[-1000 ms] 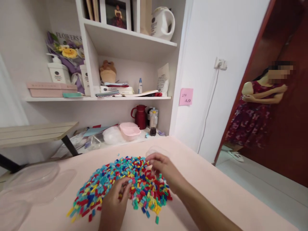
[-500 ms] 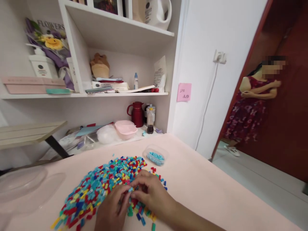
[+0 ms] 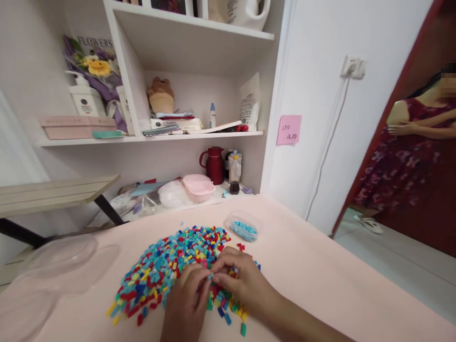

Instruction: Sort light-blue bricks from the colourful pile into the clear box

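My left hand (image 3: pixel 188 295) and my right hand (image 3: pixel 242 278) meet at the near right side of a pile of small coloured plastic bricks (image 3: pixel 167 256). Between their fingertips sits a small light-blue brick (image 3: pixel 210 275), mostly covered by the fingers. Both hands are closed in a pinch on it. Just beyond the hands stands a clear plastic tub (image 3: pixel 257 224) with several light-blue bricks (image 3: pixel 243 229) in it. The pile mixes blue, red, yellow and green pieces, and a green brick (image 3: pixel 243 329) lies apart at its near edge.
Clear plastic lids or trays (image 3: pixel 67 266) lie at the left on the pink tabletop (image 3: pixel 320 280). Behind are a pink bowl (image 3: pixel 198 185), a red jug (image 3: pixel 214 166) and a bottle (image 3: pixel 234 175). A person (image 3: pixel 409 142) in a floral dress stands in the doorway at right.
The whole view has shifted, so things appear further right. Both hands stay together, holding the light-blue brick. The person in the doorway now stands partly out of the frame.
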The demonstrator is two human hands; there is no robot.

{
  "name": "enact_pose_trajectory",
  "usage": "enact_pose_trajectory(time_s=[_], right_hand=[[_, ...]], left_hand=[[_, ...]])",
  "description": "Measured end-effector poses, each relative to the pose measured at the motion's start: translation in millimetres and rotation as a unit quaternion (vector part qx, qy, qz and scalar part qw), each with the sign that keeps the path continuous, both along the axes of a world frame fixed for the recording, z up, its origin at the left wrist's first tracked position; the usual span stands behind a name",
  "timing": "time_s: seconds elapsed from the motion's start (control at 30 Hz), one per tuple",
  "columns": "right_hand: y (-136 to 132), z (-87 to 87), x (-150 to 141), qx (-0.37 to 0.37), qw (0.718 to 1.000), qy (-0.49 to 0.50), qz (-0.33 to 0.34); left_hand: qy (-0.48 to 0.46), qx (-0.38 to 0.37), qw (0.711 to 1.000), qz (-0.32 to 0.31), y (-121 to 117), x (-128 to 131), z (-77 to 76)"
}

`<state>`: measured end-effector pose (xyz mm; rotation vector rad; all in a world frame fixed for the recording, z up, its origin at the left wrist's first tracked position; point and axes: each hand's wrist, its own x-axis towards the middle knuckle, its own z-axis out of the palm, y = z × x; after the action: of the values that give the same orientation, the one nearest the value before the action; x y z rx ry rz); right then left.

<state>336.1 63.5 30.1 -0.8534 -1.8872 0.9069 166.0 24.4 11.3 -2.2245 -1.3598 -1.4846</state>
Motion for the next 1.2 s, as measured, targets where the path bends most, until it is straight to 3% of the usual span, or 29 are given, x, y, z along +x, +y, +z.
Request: enact_pose_trajectory(time_s=[0.17,0.27,0.4,0.57,0.9,1.2], right_hand=[[3,1.3,3,0.025,1.0,0.012,0.0],[7,8.5,10,0.036,0.999,0.032,-0.018],[15,22.6,28,0.055,0.993,0.041,-0.091],[33,32.2,58,0.095,0.97,0.047,-0.219],[70,4.3,86,0.058,0.937,0.002,-0.344],[73,0.3,90,0.038,0.936,0.024,-0.35]], left_hand=[[-0.017,-0.032,0.999,0.003,6,-3,-13.1],[-0.088,-0.082,0.992,0.03,9,-2,-21.2],[-0.195,-0.138,0.97,0.047,6,5,-21.6],[-0.179,-0.131,0.974,0.053,2,8,-19.6],[-0.121,-0.1,0.986,0.05,4,-5,-25.5],[-0.136,-0.098,0.984,0.062,-2,1,-16.2]])
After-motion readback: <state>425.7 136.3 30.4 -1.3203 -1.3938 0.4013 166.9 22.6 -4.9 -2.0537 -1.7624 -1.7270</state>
